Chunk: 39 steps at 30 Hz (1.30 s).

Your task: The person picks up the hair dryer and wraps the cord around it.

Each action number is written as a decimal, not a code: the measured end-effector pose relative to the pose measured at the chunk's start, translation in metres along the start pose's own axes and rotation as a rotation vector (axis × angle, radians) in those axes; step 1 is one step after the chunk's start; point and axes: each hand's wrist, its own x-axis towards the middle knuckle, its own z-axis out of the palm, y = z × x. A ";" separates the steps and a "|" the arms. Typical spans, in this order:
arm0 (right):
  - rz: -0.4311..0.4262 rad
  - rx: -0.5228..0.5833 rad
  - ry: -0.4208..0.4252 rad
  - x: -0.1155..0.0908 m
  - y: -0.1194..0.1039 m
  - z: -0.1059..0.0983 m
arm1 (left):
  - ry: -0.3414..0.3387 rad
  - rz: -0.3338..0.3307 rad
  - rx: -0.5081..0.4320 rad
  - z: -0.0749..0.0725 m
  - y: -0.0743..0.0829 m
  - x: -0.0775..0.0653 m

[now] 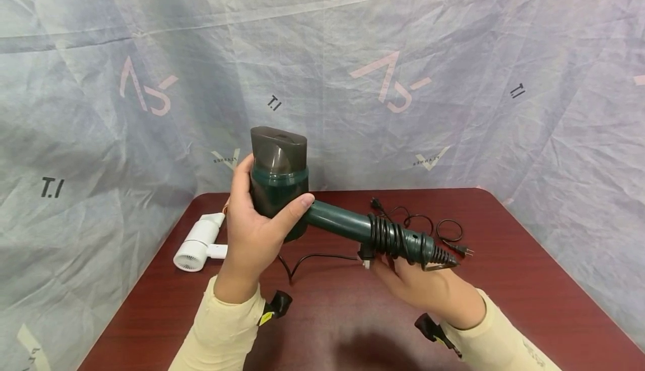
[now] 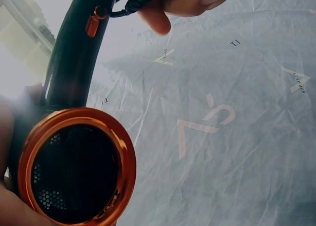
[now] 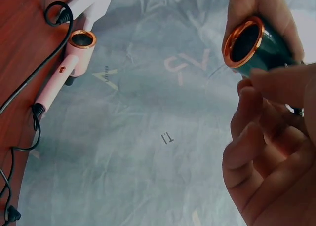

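My left hand (image 1: 254, 228) grips a dark green hair dryer (image 1: 339, 220) around its barrel, holding it above the table. Its smoky nozzle (image 1: 279, 150) points up, and its handle slants down to the right. A black cord (image 1: 388, 234) is coiled around the handle. In the left wrist view, a copper-rimmed air inlet (image 2: 126, 152) faces the camera. Under the handle's end, my right hand (image 1: 423, 284) has its thumb and fingertips pinched together at the plug (image 1: 366, 252); the handle partly hides these fingers.
A white hair dryer (image 1: 196, 245) lies at the table's left side. Beyond it, a pink hair dryer (image 3: 79, 58) shows in the right wrist view. Loose black cords (image 1: 423, 217) with plugs lie at the back right of the red-brown table (image 1: 524, 281). Printed grey sheeting (image 1: 322, 80) surrounds the table.
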 end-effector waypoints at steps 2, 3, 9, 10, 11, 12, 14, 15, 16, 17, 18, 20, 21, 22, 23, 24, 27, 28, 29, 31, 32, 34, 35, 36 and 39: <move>0.144 0.229 -0.024 0.004 -0.002 -0.002 | 0.003 -0.009 -0.001 0.001 0.000 0.000; 0.232 0.380 -0.012 0.006 -0.004 -0.004 | 0.004 -0.015 -0.005 0.001 0.000 0.000; 0.378 0.536 0.058 0.011 -0.009 -0.007 | 0.043 -0.035 0.011 0.002 0.000 -0.001; 0.381 0.541 0.066 0.011 -0.009 -0.007 | 0.050 -0.038 0.020 0.002 0.000 -0.001; 0.386 0.541 0.072 0.012 -0.010 -0.007 | 0.052 -0.045 0.023 0.003 0.000 -0.001; 0.393 0.550 0.076 0.012 -0.010 -0.007 | 0.051 -0.054 0.029 0.002 0.000 -0.001; 0.414 0.557 0.086 0.013 -0.011 -0.006 | 0.048 -0.077 0.047 0.002 0.000 -0.002; 0.425 0.568 0.092 0.013 -0.011 -0.006 | 0.047 -0.091 0.061 0.002 -0.001 -0.002; 0.438 0.574 0.092 0.014 -0.012 -0.005 | 0.046 -0.107 0.076 0.002 -0.001 -0.002; 0.453 0.557 0.100 0.014 -0.012 -0.004 | 0.044 -0.123 0.089 0.001 -0.002 -0.002; 0.467 0.538 0.103 0.015 -0.013 -0.004 | 0.042 -0.138 0.106 0.001 -0.003 -0.002; 0.489 0.493 0.110 0.015 -0.016 -0.002 | 0.042 -0.167 0.142 0.000 -0.003 -0.002; 0.502 0.481 0.112 0.015 -0.017 0.000 | 0.041 -0.178 0.155 0.000 -0.004 -0.002; 0.512 0.454 0.110 0.015 -0.018 0.001 | 0.041 -0.187 0.172 0.000 -0.004 -0.001; 0.517 0.431 0.110 0.015 -0.020 0.002 | 0.041 -0.192 0.189 0.000 -0.004 -0.001; 0.519 0.415 0.105 0.015 -0.021 0.003 | 0.043 -0.193 0.208 0.001 -0.005 -0.001; 0.510 0.380 0.092 0.014 -0.023 0.006 | 0.054 -0.192 0.276 0.001 -0.007 -0.001; 0.500 0.360 0.092 0.013 -0.024 0.007 | 0.056 -0.193 0.307 0.002 -0.008 -0.001; 0.487 0.341 0.096 0.013 -0.024 0.007 | 0.055 -0.195 0.332 0.002 -0.009 -0.001; 0.461 0.304 0.126 0.014 -0.024 0.007 | 0.048 -0.201 0.390 0.003 -0.011 -0.002; 0.447 0.284 0.152 0.014 -0.023 0.006 | 0.044 -0.204 0.419 0.004 -0.011 -0.002; 0.426 0.234 0.220 0.017 -0.022 0.006 | 0.037 -0.206 0.460 0.004 -0.013 -0.002; 0.418 0.207 0.255 0.018 -0.022 0.005 | 0.035 -0.207 0.471 0.004 -0.014 -0.002; 0.412 0.178 0.290 0.020 -0.021 0.005 | 0.036 -0.206 0.485 0.005 -0.014 -0.002; 0.403 0.120 0.383 0.025 -0.018 0.006 | 0.035 -0.207 0.505 0.004 -0.015 -0.002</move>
